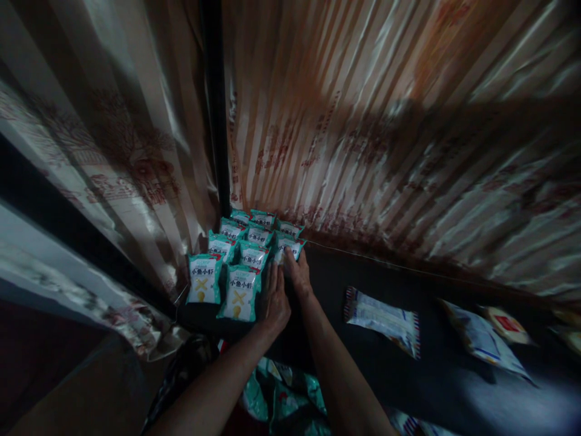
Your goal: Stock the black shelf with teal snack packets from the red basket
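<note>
Teal-and-white snack bags (240, 293) stand upright in rows on a dark shelf, near a black post. The front bag of the right-hand row (290, 244) is between my hands. My right hand (298, 274) grips its right side, the thumb on its front and the fingers along the edge. My left hand (275, 304) reaches to the bag's lower left with fingers stretched out and held together, close beside the neighbouring bags. The bag's lower part is hidden behind my hands.
A white packet with striped ends (384, 320) lies on the dark shelf (336, 363) to the right, with a blue-and-white packet (488, 340) farther along. More teal bags (285, 402) are below my forearms. Pleated printed curtains (363, 133) hang behind and left, beside the black post (216, 109).
</note>
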{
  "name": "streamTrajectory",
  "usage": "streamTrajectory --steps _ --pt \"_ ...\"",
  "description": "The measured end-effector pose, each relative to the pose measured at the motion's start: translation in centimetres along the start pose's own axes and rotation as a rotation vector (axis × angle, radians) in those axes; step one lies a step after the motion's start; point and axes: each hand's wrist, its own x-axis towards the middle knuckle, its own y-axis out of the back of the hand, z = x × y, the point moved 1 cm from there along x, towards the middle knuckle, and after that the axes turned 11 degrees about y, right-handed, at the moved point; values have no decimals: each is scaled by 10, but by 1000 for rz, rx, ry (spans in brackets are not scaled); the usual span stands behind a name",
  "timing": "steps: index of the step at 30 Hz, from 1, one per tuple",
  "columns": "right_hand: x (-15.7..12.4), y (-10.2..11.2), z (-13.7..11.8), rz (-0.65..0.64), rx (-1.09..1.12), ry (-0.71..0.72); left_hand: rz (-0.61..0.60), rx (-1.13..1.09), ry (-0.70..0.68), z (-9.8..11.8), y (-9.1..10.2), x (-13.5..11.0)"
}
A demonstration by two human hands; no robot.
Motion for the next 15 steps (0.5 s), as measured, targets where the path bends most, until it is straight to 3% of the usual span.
streamTrajectory --steps 15 --pt "-4 -7 -6 -1 -10 23 6 1 53 -4 -8 3"
